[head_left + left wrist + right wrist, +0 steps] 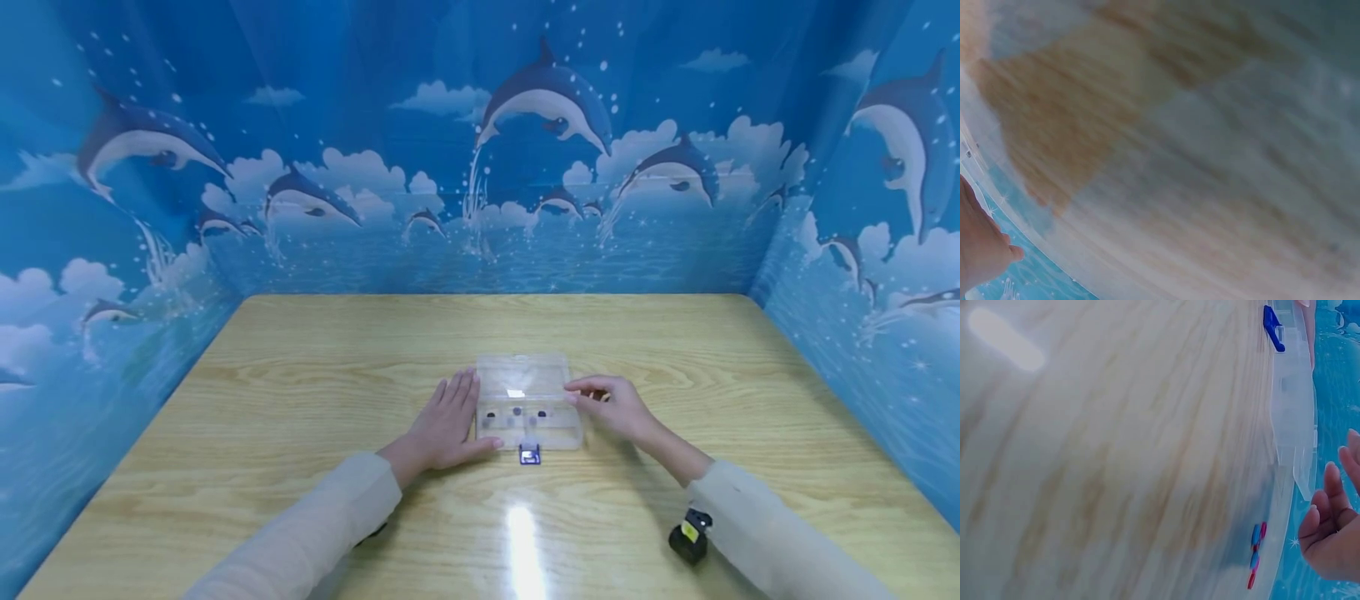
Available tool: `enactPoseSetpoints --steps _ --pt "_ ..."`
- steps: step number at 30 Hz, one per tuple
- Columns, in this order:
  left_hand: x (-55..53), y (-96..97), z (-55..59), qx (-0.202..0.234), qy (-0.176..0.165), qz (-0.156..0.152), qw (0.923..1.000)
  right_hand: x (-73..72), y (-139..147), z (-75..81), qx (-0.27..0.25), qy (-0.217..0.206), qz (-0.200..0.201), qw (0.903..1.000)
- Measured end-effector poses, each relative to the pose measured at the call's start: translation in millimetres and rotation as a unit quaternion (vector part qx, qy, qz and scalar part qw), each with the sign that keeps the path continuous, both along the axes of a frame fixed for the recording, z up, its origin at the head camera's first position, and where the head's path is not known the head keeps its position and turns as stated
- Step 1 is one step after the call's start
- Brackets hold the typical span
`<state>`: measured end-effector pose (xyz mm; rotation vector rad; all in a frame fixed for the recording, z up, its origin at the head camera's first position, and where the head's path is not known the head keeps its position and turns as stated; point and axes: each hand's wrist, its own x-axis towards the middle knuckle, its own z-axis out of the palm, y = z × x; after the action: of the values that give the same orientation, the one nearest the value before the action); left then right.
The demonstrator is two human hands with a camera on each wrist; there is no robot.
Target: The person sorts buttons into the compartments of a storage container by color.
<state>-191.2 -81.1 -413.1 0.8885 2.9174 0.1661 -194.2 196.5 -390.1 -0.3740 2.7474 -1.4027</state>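
A clear plastic compartment case (551, 440) lies on the table with its transparent lid (525, 371) raised at the back. Small dark round pieces sit in several of its compartments, and a blue latch (529, 454) sticks out at the front. My left hand (447, 425) lies flat along the case's left side, its thumb by the front edge. Beside the lid's right edge is my right hand (611, 404), index finger and thumb close together; whether they pinch the edge cannot be told. In the right wrist view its other fingers (1332, 487) curve loosely.
Small red and blue pieces (1255, 553) lie on the wooden table (300, 358) near the right hand. A blue dolphin-print curtain (420, 192) encloses the table's back and sides. The left wrist view is mostly blurred tabletop.
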Motion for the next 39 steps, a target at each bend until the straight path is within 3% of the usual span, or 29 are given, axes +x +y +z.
enactPoseSetpoints --steps 8,18,34,39 --pt "-0.2 -0.1 -0.6 -0.001 0.004 -0.003 1.0 3.0 11.1 -2.3 -0.017 0.018 0.012 0.9996" --pt "0.1 0.0 0.4 -0.002 -0.004 -0.004 1.0 6.3 28.4 -6.4 0.009 -0.003 -0.009 0.9999" --pt "0.0 -0.7 -1.5 0.0 -0.01 0.0 1.0 11.8 46.4 -12.1 0.007 0.035 0.001 0.9994" --pt "-0.6 -0.4 -2.5 0.004 -0.008 0.001 1.0 14.1 51.8 -13.1 0.008 0.027 0.007 0.9996"
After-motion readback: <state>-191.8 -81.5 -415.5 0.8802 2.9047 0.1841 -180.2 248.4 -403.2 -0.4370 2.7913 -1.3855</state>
